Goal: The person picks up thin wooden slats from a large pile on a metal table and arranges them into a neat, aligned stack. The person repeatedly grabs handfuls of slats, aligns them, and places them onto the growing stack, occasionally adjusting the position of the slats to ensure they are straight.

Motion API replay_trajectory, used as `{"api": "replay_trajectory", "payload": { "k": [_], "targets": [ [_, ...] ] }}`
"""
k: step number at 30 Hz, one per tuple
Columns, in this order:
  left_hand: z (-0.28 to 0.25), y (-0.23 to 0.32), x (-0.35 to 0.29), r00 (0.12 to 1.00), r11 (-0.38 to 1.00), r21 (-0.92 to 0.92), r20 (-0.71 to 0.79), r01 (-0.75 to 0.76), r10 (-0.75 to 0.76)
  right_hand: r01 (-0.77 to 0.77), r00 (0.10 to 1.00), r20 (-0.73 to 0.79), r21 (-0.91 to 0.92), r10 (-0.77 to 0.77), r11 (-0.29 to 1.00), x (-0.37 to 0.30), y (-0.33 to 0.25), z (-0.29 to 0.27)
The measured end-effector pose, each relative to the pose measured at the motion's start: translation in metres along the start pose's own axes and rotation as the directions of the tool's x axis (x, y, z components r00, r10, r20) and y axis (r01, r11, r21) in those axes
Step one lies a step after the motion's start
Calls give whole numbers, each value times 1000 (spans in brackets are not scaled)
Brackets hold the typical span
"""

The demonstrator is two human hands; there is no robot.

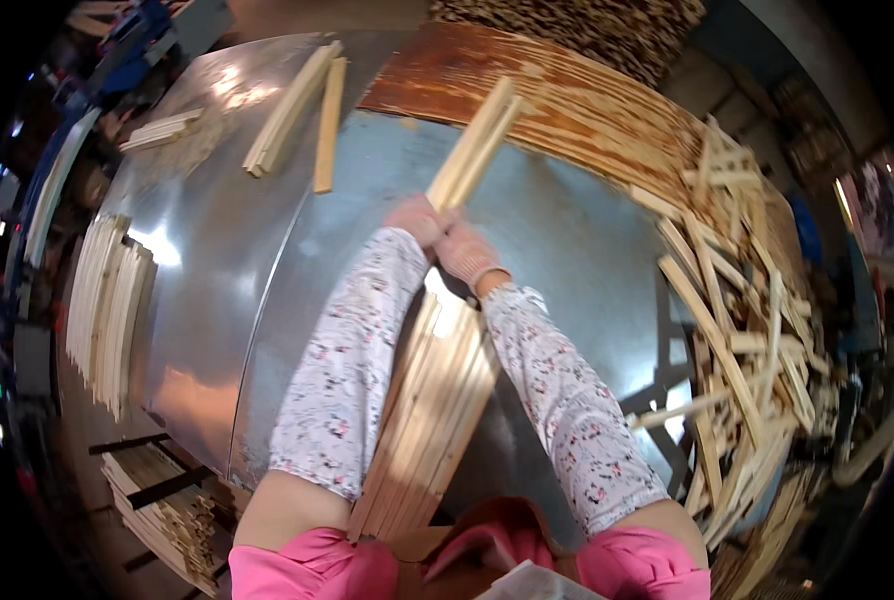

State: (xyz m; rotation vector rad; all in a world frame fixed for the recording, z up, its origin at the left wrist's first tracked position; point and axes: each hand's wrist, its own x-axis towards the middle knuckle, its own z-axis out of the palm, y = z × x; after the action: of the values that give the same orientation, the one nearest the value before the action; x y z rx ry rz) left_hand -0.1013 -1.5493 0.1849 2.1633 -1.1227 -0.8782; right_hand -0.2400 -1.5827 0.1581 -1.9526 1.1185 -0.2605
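Left hand point(415, 219), right hand point(471, 253): gloved, touching, both gripping wooden strips point(467, 152) over metal table point(587, 235). 1 plank stack point(425, 420) between forearms point(339, 365).

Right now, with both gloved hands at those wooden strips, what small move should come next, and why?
Perhaps draw the held wooden strips toward the strip stack lower in view: the left hand and right hand meet at the held strips' nearer part, and the stack points roughly the same way.
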Motion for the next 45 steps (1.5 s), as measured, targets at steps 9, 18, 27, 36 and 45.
{"api": "replay_trajectory", "payload": {
  "k": [9, 18, 27, 36, 45],
  "targets": [
    [-21, 0, 22, 992, 971, 214, -86, 110, -93, -69, 997, 12, 615, 78, 785, -4, 93, -9],
    [-154, -108, 151, 931, 967, 27, -278, 253, -236, 56, 997, -69, 590, -19, 805, 4, 121, 9],
    [-110, -55, 136, 867, 859, 317, -433, 403, -247, 120, 991, -112, 497, -73, 859, 1, 140, 21],
    [-106, -59, 117, 893, 866, 364, -412, 344, -181, 149, 983, -160, 398, -92, 905, -7, 112, 21],
    [-171, -162, 168, 853, 926, 214, -493, 311, -173, 279, 959, -90, 103, -270, 955, -4, 104, 1]
  ]
}}
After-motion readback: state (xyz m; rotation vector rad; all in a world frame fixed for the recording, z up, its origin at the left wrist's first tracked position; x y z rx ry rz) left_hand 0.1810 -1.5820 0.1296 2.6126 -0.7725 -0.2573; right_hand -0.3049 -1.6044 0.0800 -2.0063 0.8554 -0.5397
